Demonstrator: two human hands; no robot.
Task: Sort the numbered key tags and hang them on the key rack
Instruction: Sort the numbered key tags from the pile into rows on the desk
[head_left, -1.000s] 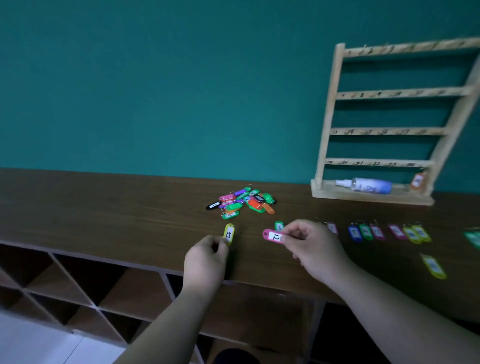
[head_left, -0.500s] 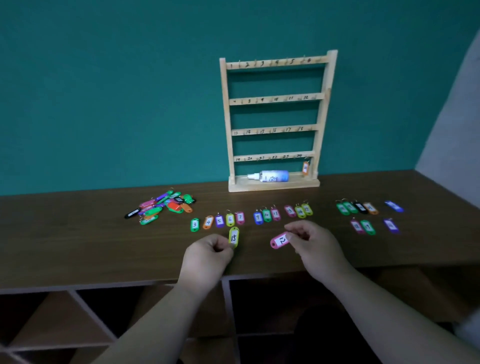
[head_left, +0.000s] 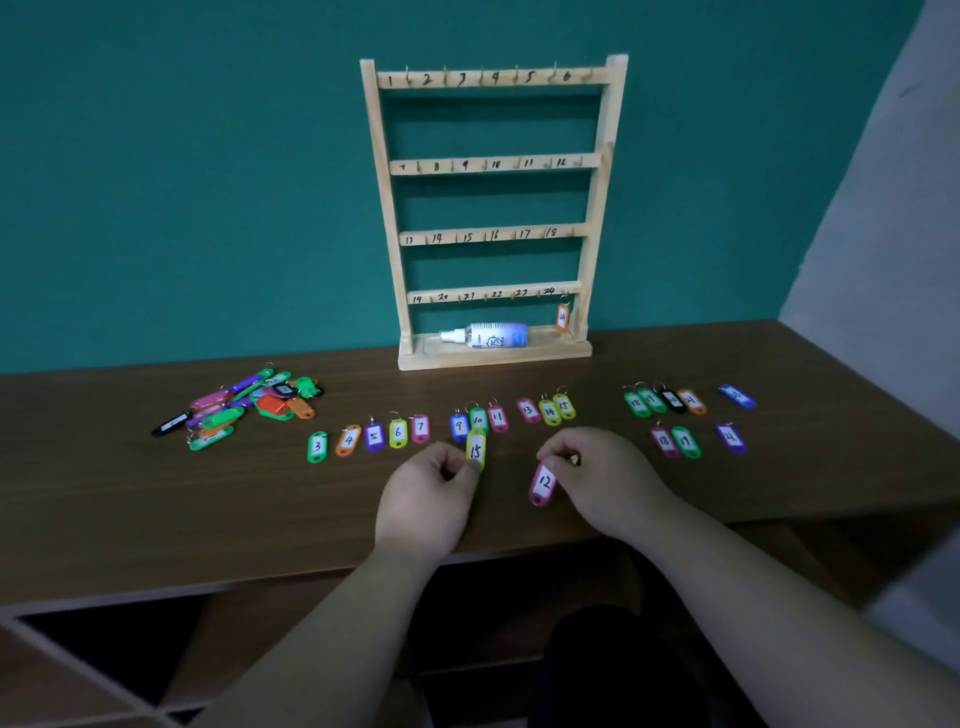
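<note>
My left hand (head_left: 428, 499) pinches a yellow tag marked 15 (head_left: 476, 450) upright above the brown table (head_left: 156, 509). My right hand (head_left: 605, 475) pinches a pink tag marked 12 (head_left: 543, 484) by its upper end, so it hangs tilted. Behind the hands a row of numbered tags (head_left: 397, 433) lies in order from 3 up to the twenties. An unsorted heap of tags (head_left: 244, 408) lies at the left. The wooden key rack (head_left: 493, 166) stands against the wall, with one orange tag (head_left: 562, 316) on its lowest bar at the right.
A white and blue bottle (head_left: 491, 335) lies on the rack's base. More numbered tags (head_left: 675, 415) lie at the right of the table. Open cubby shelves (head_left: 104, 649) sit under the table. A pale wall (head_left: 883, 234) rises at the right.
The view has swung right and centred on the rack. My right hand has turned the pink tag 12 from lying sideways to hanging down. My left hand still holds tag 15.
</note>
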